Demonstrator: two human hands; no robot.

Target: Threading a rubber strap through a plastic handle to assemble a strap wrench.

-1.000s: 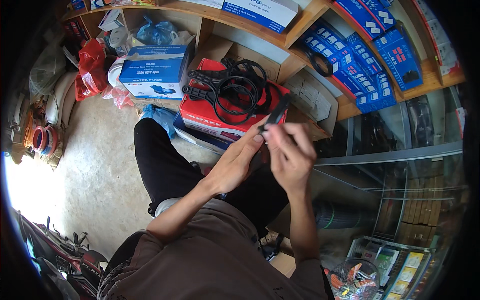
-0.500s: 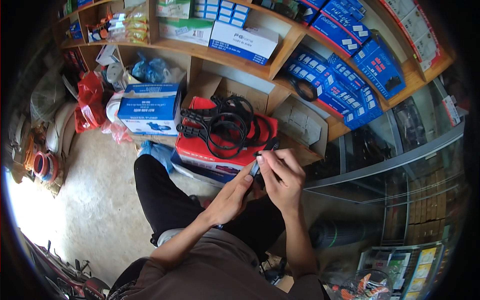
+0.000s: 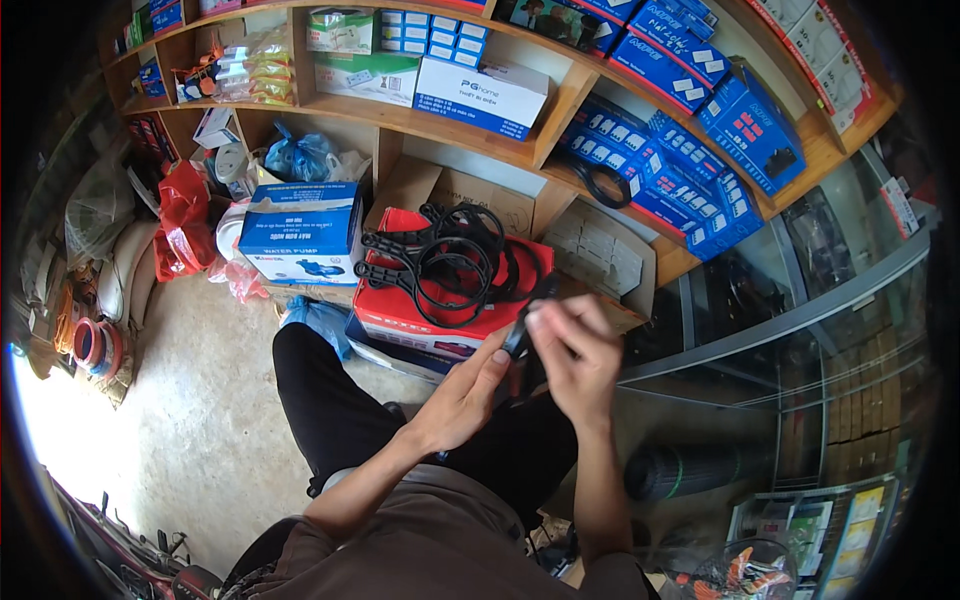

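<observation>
One left hand (image 3: 465, 392): just right of the centre of the frame; its fingers are closed on a black, narrow, strip-like piece (image 3: 516, 343), with the thumb laid along it.
Right hand (image 3: 583, 355): the fingers are pinched together at the piece's upper end; the exact contact is blurred.
Black piece: held between both hands, in front of the near right corner of a red cardboard box (image 3: 385, 300); its full outline is partly hidden.
Handling: judged light, smooth and fairly stiff, likely plastic or rubber, so hardly fragile; some slip could be expected.
Hold: best taken by the flat sides near one end, the other end being steadied.
Black looped tools with ribbed handles (image 3: 400, 250): heaped on the red box, centre of the frame.
Blue-and-white cardboard box (image 3: 300, 240): placed left of the red one.
</observation>
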